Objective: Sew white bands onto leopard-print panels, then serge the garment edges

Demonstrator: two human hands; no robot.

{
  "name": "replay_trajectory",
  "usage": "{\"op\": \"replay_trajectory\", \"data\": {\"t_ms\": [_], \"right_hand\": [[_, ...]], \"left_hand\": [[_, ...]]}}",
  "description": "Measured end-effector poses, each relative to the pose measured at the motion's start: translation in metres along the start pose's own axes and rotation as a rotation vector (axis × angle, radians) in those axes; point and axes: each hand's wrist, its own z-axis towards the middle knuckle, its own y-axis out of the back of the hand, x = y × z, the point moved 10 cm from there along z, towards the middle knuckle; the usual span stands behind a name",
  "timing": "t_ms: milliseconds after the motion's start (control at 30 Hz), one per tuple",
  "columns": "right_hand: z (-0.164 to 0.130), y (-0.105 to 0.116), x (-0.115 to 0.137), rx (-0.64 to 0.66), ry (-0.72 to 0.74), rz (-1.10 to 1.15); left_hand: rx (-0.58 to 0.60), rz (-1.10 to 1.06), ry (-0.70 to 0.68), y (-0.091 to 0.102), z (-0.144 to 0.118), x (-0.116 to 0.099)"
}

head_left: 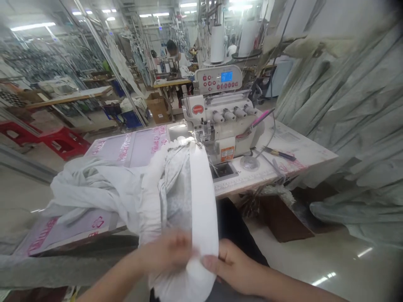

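A pale grey-white garment (132,188) lies bunched across the sewing table (132,144), one end under the needle of the overlock sewing machine (220,117). A white fabric band (203,197) runs from the needle down toward me. My left hand (171,249), blurred, grips the garment and band near the table's front edge. My right hand (234,266) pinches the band's lower end from the right. Both hands are close together, just below the table edge.
Scissors (278,154) lie right of the machine. Grey-green fabric (349,113) hangs in a big pile at the right. A brown box (280,218) sits under the table. Red stools (63,142) stand left; other workstations and a person (172,50) are behind.
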Motion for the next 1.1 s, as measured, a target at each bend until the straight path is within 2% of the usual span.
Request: {"op": "replay_trajectory", "data": {"t_ms": [100,133,167,200,267,333,400,433,500,567,667,767,933,1100], "right_hand": [[0.004,0.002,0.005,0.005,0.058,-0.056],[0.005,0.002,0.007,0.008,0.067,-0.068],[0.006,0.002,0.01,0.011,0.076,-0.076],[0.005,0.002,0.012,0.018,0.085,-0.084],[0.005,0.0,0.017,0.039,0.104,-0.115],[0.004,0.0,0.018,0.058,0.115,-0.154],[0.004,0.001,0.016,0.074,0.122,-0.176],[0.005,0.002,0.014,0.082,0.125,-0.173],[0.008,0.004,0.01,0.095,0.117,-0.148],[0.012,0.01,0.005,0.078,0.086,-0.12],[0.018,0.022,-0.001,0.019,0.015,-0.087],[0.021,0.03,-0.007,0.001,-0.027,-0.054],[0.032,0.047,-0.005,-0.04,-0.004,-0.087],[0.055,0.068,0.015,-0.05,0.052,-0.124]], "left_hand": [[-0.584,0.197,-0.077,0.074,0.028,-0.005],[-0.759,0.34,-0.081,0.092,0.03,-0.009],[-0.868,0.499,-0.064,0.104,0.033,-0.012],[-0.901,0.65,-0.018,0.11,0.038,-0.012],[-0.796,0.845,0.112,0.117,0.049,0.001],[-0.658,0.905,0.212,0.123,0.048,0.014],[-0.586,0.893,0.212,0.13,0.037,0.015],[-0.586,0.864,0.182,0.134,0.029,0.01],[-0.648,0.773,0.114,0.146,0.012,-0.004],[-0.758,0.67,0.044,0.159,-0.003,-0.021],[-0.879,0.602,-0.023,0.171,-0.014,-0.041],[-0.934,0.597,-0.072,0.176,-0.013,-0.055],[-1.019,0.64,-0.121,0.184,-0.006,-0.068],[-1.104,0.682,-0.173,0.211,0.012,-0.085]]}}
